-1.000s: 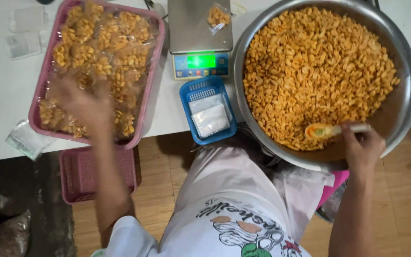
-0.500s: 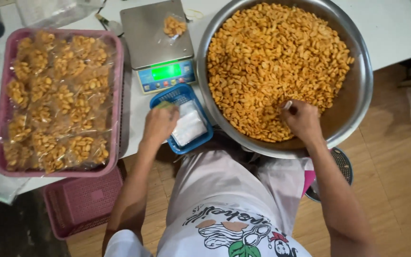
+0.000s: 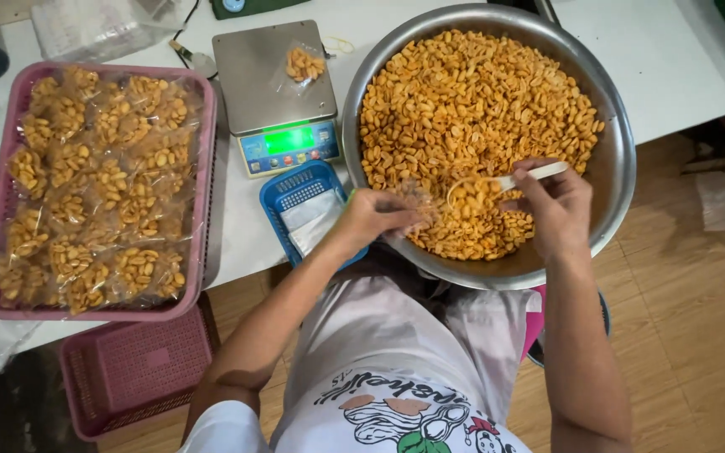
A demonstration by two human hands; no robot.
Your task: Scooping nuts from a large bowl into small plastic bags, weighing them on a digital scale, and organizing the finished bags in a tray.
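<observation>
**Head view: scooping nuts into a little bag**

Head view looks straight down on the small clear bag (image 3: pixel 413 201), pinched open by the left hand (image 3: pixel 371 220) right over the near edge of the nut pile. The right hand (image 3: pixel 551 205) is curled around a pale scoop (image 3: pixel 497 183), loaded and tipped toward the bag mouth. Both sit inside the big steel bowl (image 3: pixel 614 168) of fried peanuts (image 3: pixel 472 101).

To do this bit cleanly, I'd say keep the bag mouth wide and low over the bowl so strays drop back in, and pour slowly off the scoop's tip.

Just left of the bowl is a blue basket (image 3: pixel 283 189) with empty bags, and behind it a digital scale (image 3: pixel 274 84) with one filled bag (image 3: pixel 302 64) on top. Further left, a pink tray (image 3: pixel 203 252) is packed with finished bags. Everything's on a white table (image 3: pixel 673 59); a second pink tray (image 3: pixel 127 377) sits lower down, over a wood-look floor (image 3: pixel 690 335).
</observation>
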